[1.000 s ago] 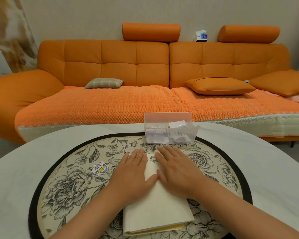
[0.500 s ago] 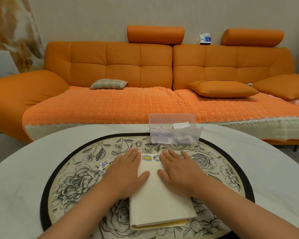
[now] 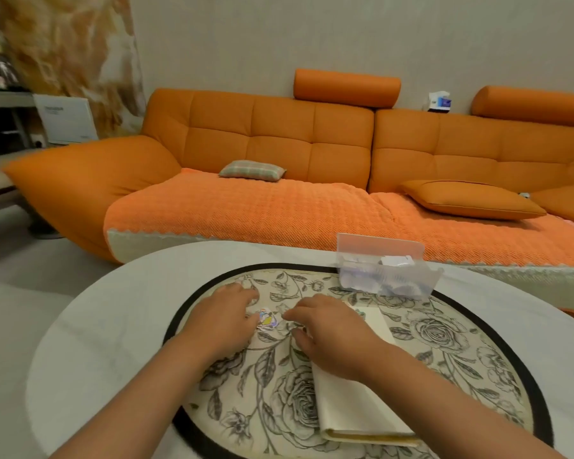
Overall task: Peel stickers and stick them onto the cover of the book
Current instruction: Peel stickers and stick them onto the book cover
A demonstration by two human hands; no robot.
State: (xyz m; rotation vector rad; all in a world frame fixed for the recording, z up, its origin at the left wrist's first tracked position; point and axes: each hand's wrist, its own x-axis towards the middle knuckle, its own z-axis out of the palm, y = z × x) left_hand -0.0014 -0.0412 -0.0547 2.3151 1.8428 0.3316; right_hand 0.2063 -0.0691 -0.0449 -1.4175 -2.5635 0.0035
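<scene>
— On the mat [image 3: 451,346], between your hands, what's that?

— A sticker [image 3: 267,320], bright and shiny, lying flat on the flower print. It is just left of the book [image 3: 355,395], not on it.

— Do you have hold of it?

— My left hand [image 3: 221,321] sits at its left edge with the fingers curved down, and the tips meet the sticker or nearly so. I cannot tell whether they pinch it, because the view is blurred there. My right hand [image 3: 333,337] reaches over from the book's side. Its forefinger is stretched toward the sticker's right edge, and the thumb is lower and apart from it. Those fingers are loose and grasp nothing.

— And the book?

— Closed, cream cover up, on the mat's right half. My right hand and wrist cross above its far end and hide part of it. The near edge shows yellow under the cover.

— Anything else?

— A clear box [image 3: 386,276] with white scraps inside stands beyond the book, at the mat's far rim. The mat lies on a round white table [image 3: 113,326], with an orange sofa [image 3: 312,180] behind it.
</scene>
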